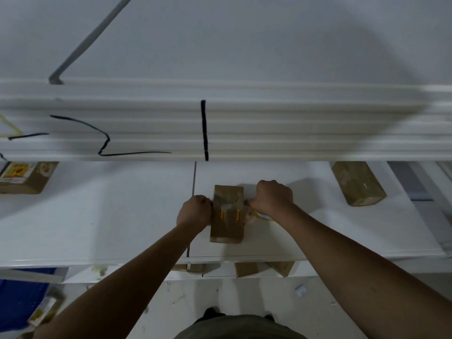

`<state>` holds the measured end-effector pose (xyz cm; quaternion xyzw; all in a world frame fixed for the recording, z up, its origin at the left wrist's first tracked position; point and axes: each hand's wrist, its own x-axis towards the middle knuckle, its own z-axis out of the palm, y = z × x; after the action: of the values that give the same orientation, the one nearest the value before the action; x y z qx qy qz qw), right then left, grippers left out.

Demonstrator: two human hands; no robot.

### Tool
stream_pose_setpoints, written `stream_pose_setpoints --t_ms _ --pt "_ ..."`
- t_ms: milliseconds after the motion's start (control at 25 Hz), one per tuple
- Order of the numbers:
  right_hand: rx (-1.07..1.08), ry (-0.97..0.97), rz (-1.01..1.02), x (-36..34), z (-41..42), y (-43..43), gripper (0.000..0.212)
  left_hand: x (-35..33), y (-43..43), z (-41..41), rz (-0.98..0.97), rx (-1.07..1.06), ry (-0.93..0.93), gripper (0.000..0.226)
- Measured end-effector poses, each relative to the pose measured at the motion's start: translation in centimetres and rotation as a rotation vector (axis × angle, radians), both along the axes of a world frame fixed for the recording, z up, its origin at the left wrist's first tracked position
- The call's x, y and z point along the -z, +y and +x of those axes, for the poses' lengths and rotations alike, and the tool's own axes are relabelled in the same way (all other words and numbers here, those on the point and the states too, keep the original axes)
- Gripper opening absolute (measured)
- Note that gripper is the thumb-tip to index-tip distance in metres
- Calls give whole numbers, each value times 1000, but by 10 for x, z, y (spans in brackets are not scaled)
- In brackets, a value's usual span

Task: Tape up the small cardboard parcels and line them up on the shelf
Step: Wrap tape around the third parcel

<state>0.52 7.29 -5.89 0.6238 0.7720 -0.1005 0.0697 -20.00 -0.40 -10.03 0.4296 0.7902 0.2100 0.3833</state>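
Observation:
A small brown cardboard parcel lies on the white shelf, a little right of its middle seam. My left hand is closed against the parcel's left side. On the other side, my right hand is fisted on a roll of clear tape with a yellowish core. A shiny strip of tape runs across the parcel's top between the two hands. Another brown parcel lies at the shelf's right, and one with a yellow label sits at the far left.
A stack of white boards with black marker lines overhangs the back of the shelf. Below the shelf's front edge, several more brown parcels show on a lower level. A blue crate stands at lower left on the floor.

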Motion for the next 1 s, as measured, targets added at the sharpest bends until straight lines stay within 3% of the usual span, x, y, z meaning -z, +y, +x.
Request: stream_pose_setpoints --t_ms 160,240,360,440,520,680,800,880,1000 --pt "38 40 -16 -7 3 -8 46 -12 -3 15 24 -50 -270 41" --pt "75 159 -48 -18 11 -6 50 -23 -3 14 92 -148 -501 41" --pt "24 685 -285 -50 38 2 49 -38 -2 -2 184 -287 -909 48" --pt "-58 933 -391 -70 51 0 43 -50 -4 -5 201 -201 -1037 54" --pt "-93 991 -319 -82 54 -7 43 -60 -7 2 201 -88 -1035 63" --pt "-62 976 -164 -89 49 -19 47 -83 -10 7 157 16 -810 86" --pt "-41 934 -109 -90 44 -27 49 -101 -11 9 181 187 -616 75" --pt "-86 1010 -145 -92 45 -31 48 -103 -10 13 240 77 -652 77" --pt "-219 1277 -334 -92 58 -37 49 -109 -15 9 274 -80 -824 63"
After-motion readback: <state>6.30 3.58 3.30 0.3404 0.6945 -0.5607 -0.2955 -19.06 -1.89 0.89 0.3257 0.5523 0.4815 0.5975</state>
